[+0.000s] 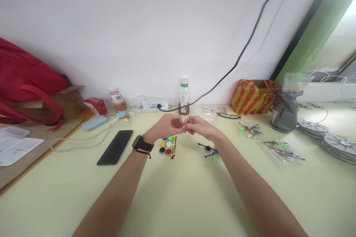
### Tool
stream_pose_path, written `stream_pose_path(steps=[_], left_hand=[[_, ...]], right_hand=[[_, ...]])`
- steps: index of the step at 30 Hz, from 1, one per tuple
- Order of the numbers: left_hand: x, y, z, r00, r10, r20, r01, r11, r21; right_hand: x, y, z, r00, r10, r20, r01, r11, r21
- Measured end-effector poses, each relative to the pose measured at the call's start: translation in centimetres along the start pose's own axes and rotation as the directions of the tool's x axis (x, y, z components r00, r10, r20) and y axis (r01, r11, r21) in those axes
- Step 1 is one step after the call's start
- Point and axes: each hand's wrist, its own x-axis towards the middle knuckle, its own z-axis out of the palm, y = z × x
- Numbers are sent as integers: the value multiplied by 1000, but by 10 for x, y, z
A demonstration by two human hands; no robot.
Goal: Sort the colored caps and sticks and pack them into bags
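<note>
My left hand [167, 125] and my right hand [200, 126] meet above the middle of the table, fingertips pinched together. Between them is a small, thin white plastic piece [184, 129], mostly covered by the fingers; it looks like a spinner arrow. Below my left hand lie round discs in yellow, white, black and red [168, 144], beside a row of slim coloured arrows [174, 148]. Under my right forearm is a loose group: a black arrow with a round base [207, 148], blue arrows [211, 154] and green arrows [213, 159].
A black phone [115, 147] lies left of my left wrist. Clear bags of coloured arrows [283, 152] lie at right, near stacked grey discs [340, 146]. A bottle [184, 96], power strip [154, 104] and striped bag [250, 96] stand along the wall.
</note>
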Motion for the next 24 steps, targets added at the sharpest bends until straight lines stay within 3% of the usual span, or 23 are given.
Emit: stream_pose_path(steps=[3,6,10,14,20,24], left_hand=[[0,-3,7,1000,-22,21,22,999,34],[1,-10,15,997,-52,51,45,990,131],[3,-19,20,985,-70,155,29,968,248],[2,-25,17,979,-138,153,66,913,402],[4,-25,10,997,34,-73,-5,932,363],[6,-22,5,983,102,-153,-54,956,290]], right_hand=[[-2,1,-3,999,33,6,-29,931,-364],[-2,6,-9,995,101,-24,-97,821,-562],[-5,14,-26,967,256,-21,-199,697,-689],[-13,9,-43,922,387,-16,-260,588,-766],[-22,0,-48,819,572,39,-308,497,-811],[-21,2,-46,815,575,79,-295,527,-797]])
